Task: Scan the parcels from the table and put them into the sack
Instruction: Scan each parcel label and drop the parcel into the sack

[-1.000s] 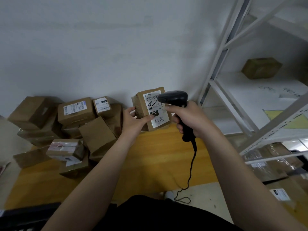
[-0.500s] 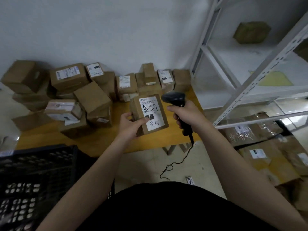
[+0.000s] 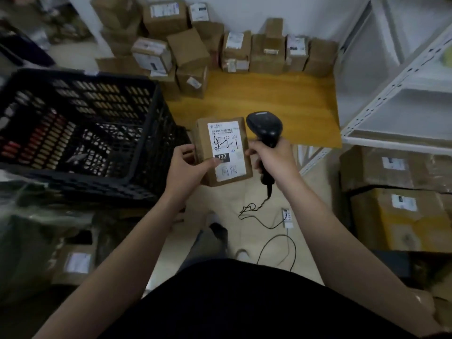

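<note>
My left hand (image 3: 189,167) grips a small brown parcel (image 3: 223,150) by its lower left corner, its white label with handwriting facing up. The parcel is held in the air off the wooden table's (image 3: 281,104) front edge. My right hand (image 3: 271,155) grips the handle of a black barcode scanner (image 3: 265,130), whose head sits just right of the parcel's top. Its cable (image 3: 266,221) trails down to the floor. Several more brown parcels (image 3: 220,45) are stacked along the wall at the back of the table. No sack is plainly visible.
A black plastic crate (image 3: 80,128) stands at the left, level with the table. A white metal shelf rack (image 3: 396,99) rises at the right. Large taped boxes (image 3: 396,199) lie on the floor under it. Wrapped bundles and a labelled box (image 3: 73,263) lie at the lower left.
The parcel and scanner have come back from over the table towards my body. My view has tipped down and left, bringing the black crate and the floor into view.
</note>
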